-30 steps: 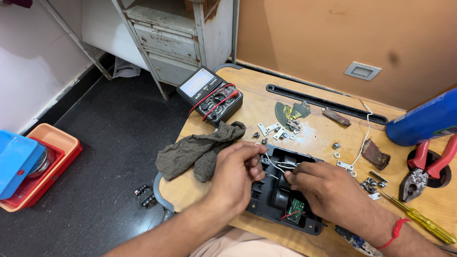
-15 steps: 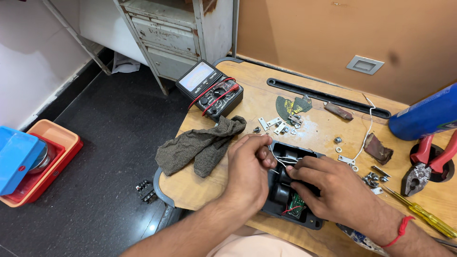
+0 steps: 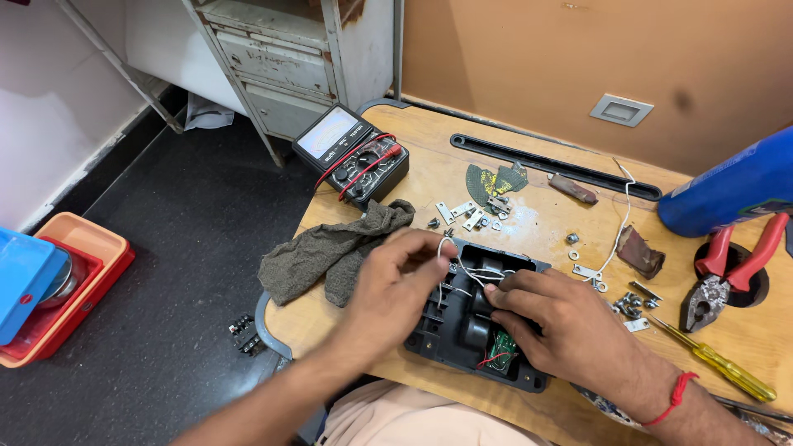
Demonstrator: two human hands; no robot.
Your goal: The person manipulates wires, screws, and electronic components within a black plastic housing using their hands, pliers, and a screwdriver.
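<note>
Your left hand (image 3: 396, 285) pinches a thin white wire (image 3: 443, 248) looping up just left of the open black plastic casing (image 3: 462, 330) on the wooden surface (image 3: 429, 177); your right hand (image 3: 562, 322) presses into the casing, fingers curled, nearer its inside.

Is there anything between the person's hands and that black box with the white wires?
Nothing visible. The left hand pinches a white wire above the black housing, and the right hand rests on the housing. The grey cloth lies beside it, to the left.

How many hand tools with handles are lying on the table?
2: red-handled pliers at the table's right edge under the blue can, and a yellow-handled screwdriver just below them. Others may be hidden beyond the frame.
</note>
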